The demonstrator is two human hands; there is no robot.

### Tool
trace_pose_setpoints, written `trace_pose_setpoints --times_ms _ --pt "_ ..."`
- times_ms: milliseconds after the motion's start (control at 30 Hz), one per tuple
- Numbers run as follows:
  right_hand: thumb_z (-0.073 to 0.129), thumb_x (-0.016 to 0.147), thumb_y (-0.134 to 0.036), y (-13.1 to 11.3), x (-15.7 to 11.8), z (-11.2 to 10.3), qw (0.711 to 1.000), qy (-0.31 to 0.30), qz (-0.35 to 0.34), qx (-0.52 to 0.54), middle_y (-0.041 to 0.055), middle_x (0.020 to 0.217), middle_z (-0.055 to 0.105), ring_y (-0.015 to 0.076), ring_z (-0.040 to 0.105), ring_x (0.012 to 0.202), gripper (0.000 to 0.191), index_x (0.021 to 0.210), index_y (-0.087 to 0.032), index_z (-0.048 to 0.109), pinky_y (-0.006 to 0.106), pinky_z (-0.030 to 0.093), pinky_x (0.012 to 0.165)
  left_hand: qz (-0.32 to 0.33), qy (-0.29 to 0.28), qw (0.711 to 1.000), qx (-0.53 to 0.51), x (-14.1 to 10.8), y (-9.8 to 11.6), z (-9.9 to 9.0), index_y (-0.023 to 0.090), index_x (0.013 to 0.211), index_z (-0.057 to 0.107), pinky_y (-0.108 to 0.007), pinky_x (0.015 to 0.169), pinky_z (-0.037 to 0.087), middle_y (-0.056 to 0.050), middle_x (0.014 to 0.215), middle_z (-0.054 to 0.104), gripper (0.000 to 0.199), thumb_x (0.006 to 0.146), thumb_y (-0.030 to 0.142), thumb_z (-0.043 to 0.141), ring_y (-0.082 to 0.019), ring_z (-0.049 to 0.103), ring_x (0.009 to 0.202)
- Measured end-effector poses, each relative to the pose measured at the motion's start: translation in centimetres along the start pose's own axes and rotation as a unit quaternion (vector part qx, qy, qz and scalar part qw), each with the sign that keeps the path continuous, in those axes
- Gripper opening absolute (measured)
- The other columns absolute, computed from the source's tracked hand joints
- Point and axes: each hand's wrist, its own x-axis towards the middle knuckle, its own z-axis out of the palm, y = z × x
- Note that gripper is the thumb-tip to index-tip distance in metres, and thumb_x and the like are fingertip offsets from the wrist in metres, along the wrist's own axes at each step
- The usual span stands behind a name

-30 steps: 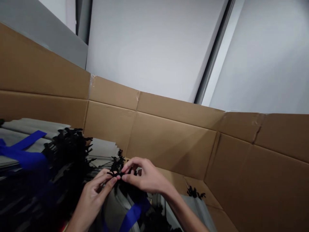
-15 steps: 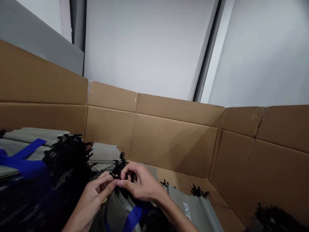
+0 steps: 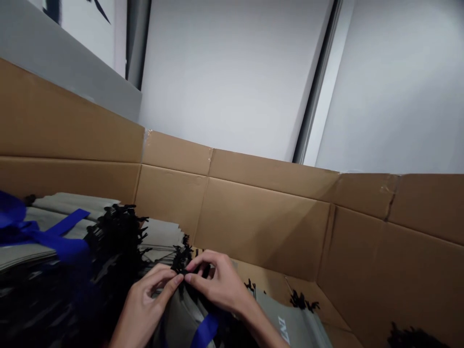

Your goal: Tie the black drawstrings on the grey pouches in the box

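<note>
Left hand [image 3: 145, 302] and right hand [image 3: 221, 285] pinch black plastic ties [image 3: 182, 258] at the edge of stacked grey bags [image 3: 163, 232]. Blue strap [image 3: 206, 331] lies below; cardboard box wall [image 3: 263, 227] rises close ahead, some room rightward.

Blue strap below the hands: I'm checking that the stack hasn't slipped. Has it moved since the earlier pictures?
No. Judged against the carton wall, the blue strap has stayed in place; only the head view has shifted.
</note>
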Motion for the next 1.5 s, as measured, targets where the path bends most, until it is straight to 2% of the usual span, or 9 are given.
trace_pose_setpoints --times_ms 100,200,400,500,633,1033,1267,1367,1500 --pt "0.082 0.082 -0.018 -0.9 -0.5 0.1 0.999 0.028 0.014 -0.031 0.0037 0.087 0.083 0.0173 0.074 0.080 0.014 0.094 -0.020 0.089 0.023 0.048 0.069 0.024 0.029 0.999 0.017 -0.3 -0.3 0.4 0.023 0.075 0.078 -0.021 0.073 0.057 -0.004 0.084 0.074 0.038 0.095 0.056 0.077 -0.022 0.073 0.080" --pt "0.081 0.086 -0.022 -1.7 -0.6 -0.3 0.998 0.017 0.005 -0.061 0.0052 0.094 0.087 0.0197 0.078 0.084 0.019 0.103 -0.021 0.090 0.025 0.052 0.075 0.043 0.057 0.997 0.035 -0.6 -0.3 0.6 0.024 0.078 0.079 -0.021 0.072 0.058 -0.004 0.088 0.076 0.032 0.095 0.052 0.077 -0.022 0.075 0.084" --pt "0.081 0.086 -0.025 -2.3 0.4 -1.0 0.991 -0.041 0.006 -0.128 0.0037 0.087 0.086 0.0194 0.074 0.074 0.020 0.103 -0.024 0.091 0.027 0.046 0.065 0.046 0.085 0.995 -0.006 -1.3 0.1 1.4 0.023 0.090 0.084 -0.021 0.079 0.062 -0.005 0.095 0.079 0.021 0.096 0.042 0.077 -0.022 0.077 0.090" --pt "0.080 0.087 -0.027 -2.2 0.1 -0.3 0.992 -0.014 0.034 -0.119 0.0030 0.081 0.084 0.0185 0.071 0.069 0.014 0.096 -0.024 0.091 0.027 0.042 0.061 0.040 0.114 0.992 -0.030 -1.8 0.1 2.0 0.023 0.095 0.086 -0.023 0.082 0.064 -0.006 0.097 0.080 0.020 0.097 0.040 0.077 -0.022 0.078 0.092" --pt "0.076 0.090 -0.024 -1.5 -1.1 0.9 0.996 0.039 0.050 -0.062 0.0032 0.086 0.085 0.0183 0.074 0.074 0.015 0.094 -0.024 0.091 0.026 0.046 0.066 0.044 0.150 0.987 -0.044 -2.2 0.2 2.7 0.023 0.095 0.087 -0.022 0.080 0.065 -0.006 0.097 0.080 0.018 0.095 0.039 0.080 -0.022 0.079 0.091" --pt "0.077 0.085 -0.023 -0.8 -1.5 1.9 0.992 0.102 0.039 -0.059 0.0017 0.087 0.085 0.0179 0.071 0.070 0.016 0.094 -0.027 0.090 0.027 0.047 0.067 0.112 0.173 0.979 -0.003 -2.3 0.1 2.9 0.025 0.088 0.085 -0.017 0.074 0.063 -0.002 0.090 0.079 0.009 0.094 0.030 0.080 -0.018 0.076 0.082" --pt "0.076 0.080 -0.019 -0.5 -1.1 1.7 0.997 0.082 0.004 -0.016 -0.0013 0.084 0.081 0.0137 0.063 0.067 0.010 0.085 -0.022 0.084 0.025 0.044 0.064 0.037 0.110 0.992 -0.044 -1.9 0.0 2.1 0.023 0.094 0.090 -0.021 0.076 0.063 -0.007 0.095 0.079 0.017 0.095 0.038 0.080 -0.022 0.078 0.088" --pt "0.077 0.077 -0.017 -0.6 -0.7 1.5 0.998 0.061 0.004 0.010 -0.0019 0.083 0.078 0.0121 0.061 0.065 0.008 0.082 -0.020 0.080 0.023 0.044 0.062 -0.013 0.074 0.994 -0.085 -1.4 0.1 1.6 0.021 0.086 0.090 -0.023 0.079 0.064 -0.009 0.098 0.080 0.025 0.090 0.045 0.084 -0.024 0.079 0.092" --pt "0.074 0.078 -0.014 -0.7 -0.7 1.3 0.999 0.032 0.000 0.041 -0.0015 0.085 0.077 0.0114 0.060 0.069 0.012 0.086 -0.020 0.080 0.021 0.044 0.063 -0.075 0.079 0.984 -0.144 -0.9 0.3 1.5 0.019 0.083 0.087 -0.026 0.081 0.067 -0.010 0.096 0.082 0.032 0.077 0.049 0.094 -0.027 0.081 0.092"
